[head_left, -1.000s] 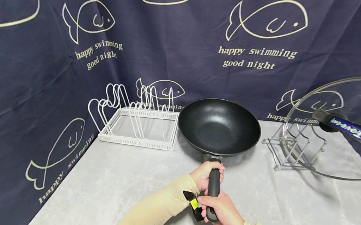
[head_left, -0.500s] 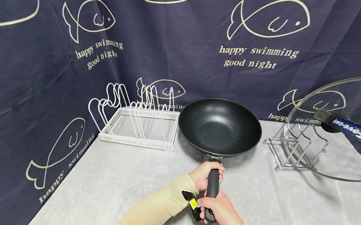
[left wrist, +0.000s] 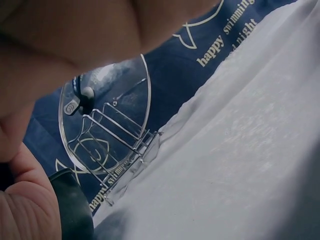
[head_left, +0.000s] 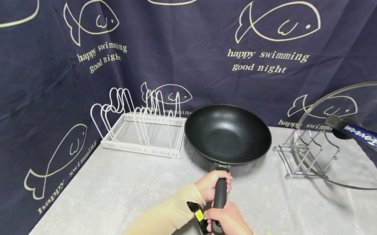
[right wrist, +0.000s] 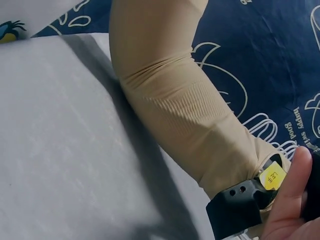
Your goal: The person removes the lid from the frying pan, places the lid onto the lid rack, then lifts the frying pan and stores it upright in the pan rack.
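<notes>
A black wok with a long black handle is at the centre of the head view, its dark inner surface facing me. My left hand grips the handle close to the pan. Lower down, near the handle's end, my right hand grips it too, thumb lying across the top. In the left wrist view, blurred fingers show beside part of the black wok. The right wrist view shows a thumb near the left sleeve. Whether the wok's base touches the table is hidden.
Left of the wok stands a white wire rack. On the right, a chrome rack holds a glass lid upright, its dark handle facing me. A dark blue fish-print curtain hangs behind the grey table.
The handle's lower end has swung slightly left, with both hands still gripping it. The whole head view has shifted a little. The racks and the lid have stayed put.
</notes>
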{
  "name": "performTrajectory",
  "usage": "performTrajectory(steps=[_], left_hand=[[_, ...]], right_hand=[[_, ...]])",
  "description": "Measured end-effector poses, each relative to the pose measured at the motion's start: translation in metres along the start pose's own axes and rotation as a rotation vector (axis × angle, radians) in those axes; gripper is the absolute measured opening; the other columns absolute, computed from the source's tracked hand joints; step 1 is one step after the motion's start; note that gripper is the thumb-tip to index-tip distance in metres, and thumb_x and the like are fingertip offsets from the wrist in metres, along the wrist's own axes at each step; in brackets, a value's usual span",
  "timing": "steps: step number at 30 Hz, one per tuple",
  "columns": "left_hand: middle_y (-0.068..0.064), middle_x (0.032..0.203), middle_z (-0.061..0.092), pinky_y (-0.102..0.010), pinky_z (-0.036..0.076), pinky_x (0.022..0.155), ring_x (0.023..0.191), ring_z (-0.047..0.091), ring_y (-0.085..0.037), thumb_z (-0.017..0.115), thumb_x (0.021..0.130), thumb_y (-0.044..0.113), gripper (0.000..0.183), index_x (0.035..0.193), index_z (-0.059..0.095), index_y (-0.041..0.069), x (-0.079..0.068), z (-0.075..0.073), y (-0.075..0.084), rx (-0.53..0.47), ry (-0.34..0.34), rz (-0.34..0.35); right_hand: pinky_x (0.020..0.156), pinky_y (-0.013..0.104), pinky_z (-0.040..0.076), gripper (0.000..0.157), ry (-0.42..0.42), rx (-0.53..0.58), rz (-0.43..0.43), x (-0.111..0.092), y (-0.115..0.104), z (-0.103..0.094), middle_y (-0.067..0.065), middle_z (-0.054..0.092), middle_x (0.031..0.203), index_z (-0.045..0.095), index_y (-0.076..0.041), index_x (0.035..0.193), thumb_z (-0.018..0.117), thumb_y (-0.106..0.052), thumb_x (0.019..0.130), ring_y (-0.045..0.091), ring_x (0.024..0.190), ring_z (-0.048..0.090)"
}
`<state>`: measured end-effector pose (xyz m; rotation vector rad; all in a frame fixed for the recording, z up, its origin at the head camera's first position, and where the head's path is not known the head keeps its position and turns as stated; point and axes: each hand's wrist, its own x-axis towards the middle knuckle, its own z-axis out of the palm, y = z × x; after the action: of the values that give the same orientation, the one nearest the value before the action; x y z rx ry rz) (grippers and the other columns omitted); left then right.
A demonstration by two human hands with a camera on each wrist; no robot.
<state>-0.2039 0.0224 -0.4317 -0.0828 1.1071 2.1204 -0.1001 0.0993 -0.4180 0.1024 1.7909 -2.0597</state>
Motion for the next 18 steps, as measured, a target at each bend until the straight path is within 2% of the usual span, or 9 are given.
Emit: performTrajectory(steps=[8,18], left_hand=[[0.008,0.056,0.047,-0.013,0.04,0.05,0.048,0.043,-0.002,0.044,0.089,0.001,0.024,0.071,0.049,0.016,-0.0016,-0.0026,-0.0022,-0.004,0.005,-0.027],[0.007,0.057,0.045,-0.013,0.039,0.051,0.049,0.042,-0.003,0.044,0.088,0.001,0.024,0.07,0.048,0.016,-0.0019,-0.0007,-0.0016,0.013,0.008,-0.039]], right_hand=[[0.045,0.023,0.044,0.033,0.018,-0.03,0.004,0.0001,0.0052,0.0007,0.002,0.052,0.057,0.04,0.004,0.102,0.058,-0.003,0.074,0.01,0.049,0.055],[0.045,0.024,0.045,0.031,0.024,-0.063,-0.001,0.0002,0.0064,-0.0001,0.003,0.052,0.057,0.041,0.003,0.101,0.055,-0.002,0.074,0.011,0.047,0.054]])
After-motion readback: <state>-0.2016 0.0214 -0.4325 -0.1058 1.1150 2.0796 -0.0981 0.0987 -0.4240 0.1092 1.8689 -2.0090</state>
